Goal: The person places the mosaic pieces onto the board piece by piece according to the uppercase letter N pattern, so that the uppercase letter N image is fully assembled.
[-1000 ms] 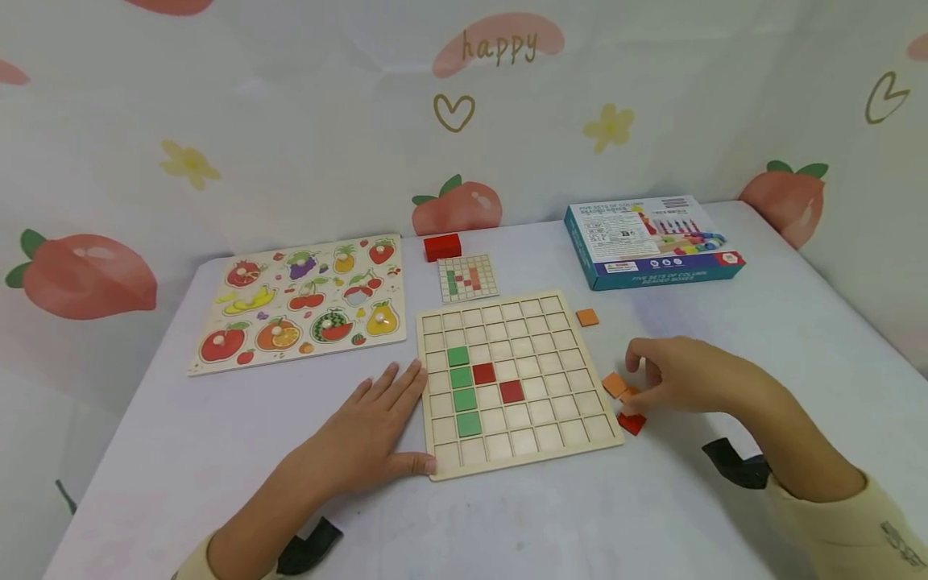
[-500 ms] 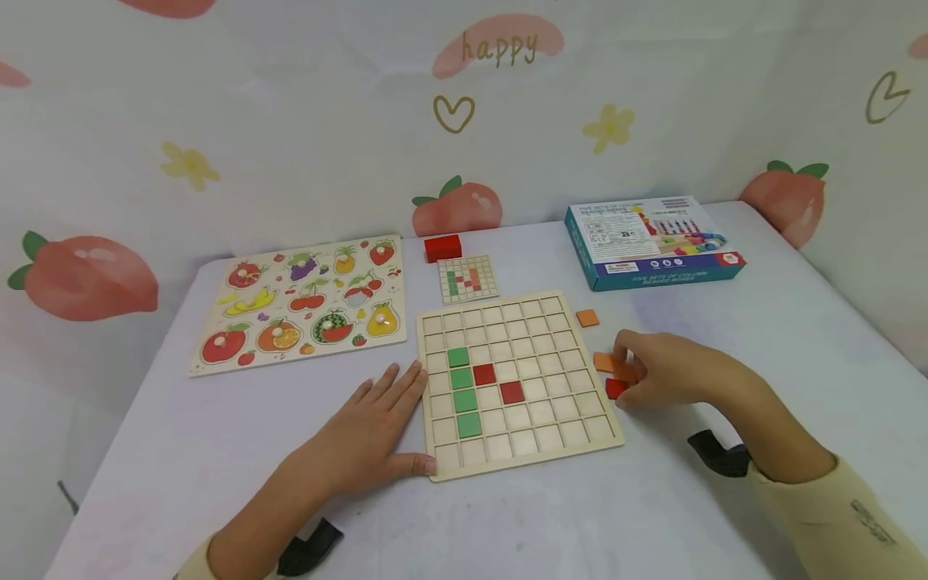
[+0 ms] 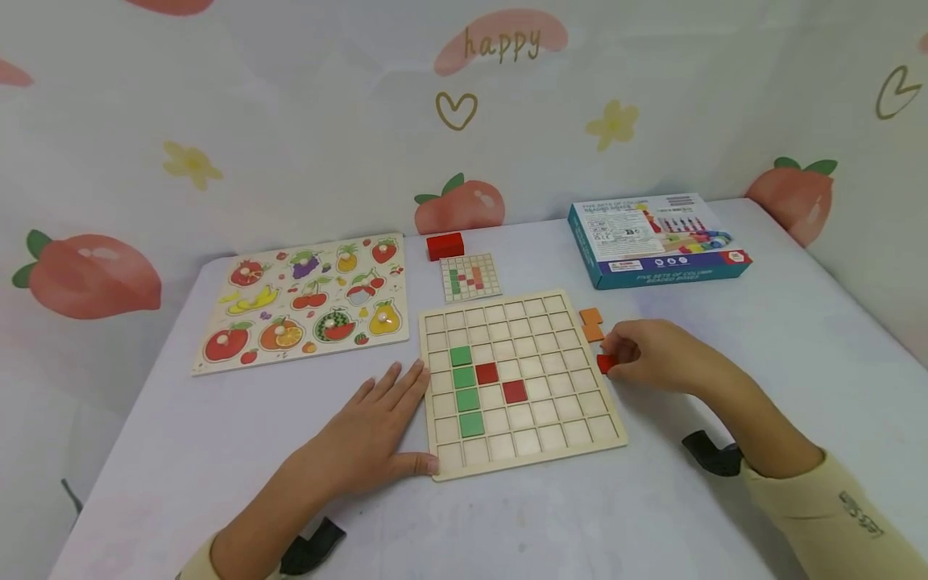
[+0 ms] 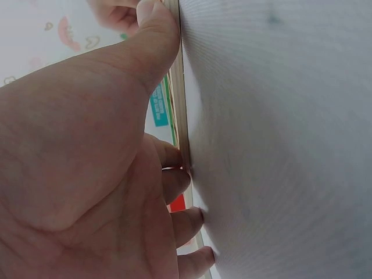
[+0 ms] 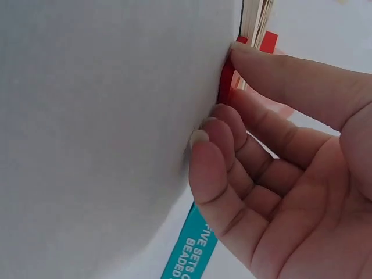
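A wooden grid board (image 3: 532,368) lies in the middle of the table in the head view. It carries several green tiles (image 3: 467,399) in a column, a red tile (image 3: 486,373) beside them and another red tile (image 3: 515,391) further right. My left hand (image 3: 362,439) rests flat with spread fingers along the board's left edge, thumb at the near corner. At the right edge my right hand (image 3: 656,354) pinches a loose red tile (image 5: 226,78) between thumb and index finger, the other fingers curled. Just beyond it, orange tiles (image 3: 593,333) lie against the board's side.
A small pattern card (image 3: 471,278) and a red block (image 3: 445,246) sit behind the board. A fruit knob puzzle (image 3: 333,282) lies at back left, and a blue-sided product box (image 3: 670,278) at back right. A printed cloth hangs behind the table.
My right hand has moved up and left along the board's edge. The loose orange and red tiles have slid the same way, closer to the board. My left hand has stayed put.
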A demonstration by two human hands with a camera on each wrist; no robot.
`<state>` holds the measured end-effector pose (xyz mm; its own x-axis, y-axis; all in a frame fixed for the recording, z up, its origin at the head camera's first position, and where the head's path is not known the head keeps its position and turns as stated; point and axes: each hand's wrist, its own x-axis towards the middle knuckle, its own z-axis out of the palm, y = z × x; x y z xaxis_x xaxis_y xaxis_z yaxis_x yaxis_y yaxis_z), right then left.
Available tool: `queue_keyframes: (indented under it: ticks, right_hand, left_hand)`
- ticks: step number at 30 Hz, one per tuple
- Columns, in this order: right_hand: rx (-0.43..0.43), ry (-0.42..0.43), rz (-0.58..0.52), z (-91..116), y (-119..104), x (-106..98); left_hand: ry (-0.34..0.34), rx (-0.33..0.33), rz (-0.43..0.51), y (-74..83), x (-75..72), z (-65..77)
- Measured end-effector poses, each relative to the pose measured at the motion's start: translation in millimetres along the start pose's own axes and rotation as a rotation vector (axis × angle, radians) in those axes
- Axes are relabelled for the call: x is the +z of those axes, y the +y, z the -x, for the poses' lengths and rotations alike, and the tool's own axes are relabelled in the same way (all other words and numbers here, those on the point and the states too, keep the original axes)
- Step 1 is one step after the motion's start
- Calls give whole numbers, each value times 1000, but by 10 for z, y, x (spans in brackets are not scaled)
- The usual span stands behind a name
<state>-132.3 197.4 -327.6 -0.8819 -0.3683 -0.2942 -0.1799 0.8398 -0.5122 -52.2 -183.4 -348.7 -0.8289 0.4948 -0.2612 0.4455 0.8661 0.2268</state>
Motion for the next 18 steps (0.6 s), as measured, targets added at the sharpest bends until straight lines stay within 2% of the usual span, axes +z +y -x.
queue_keyframes:
  ticks: [7,15,18]
  right_hand:
    - [-17,-44,-2,1,23,-21]
    - [-91,-21,-11,33,67,-89]
    - [-95,-11,-12,49,78,-115]
  left_hand:
    - [0,1,-5,-3,-3,-3]
    - [1,-3,8,11,-13,3]
    - [-6,-8,4,12,-14,2]
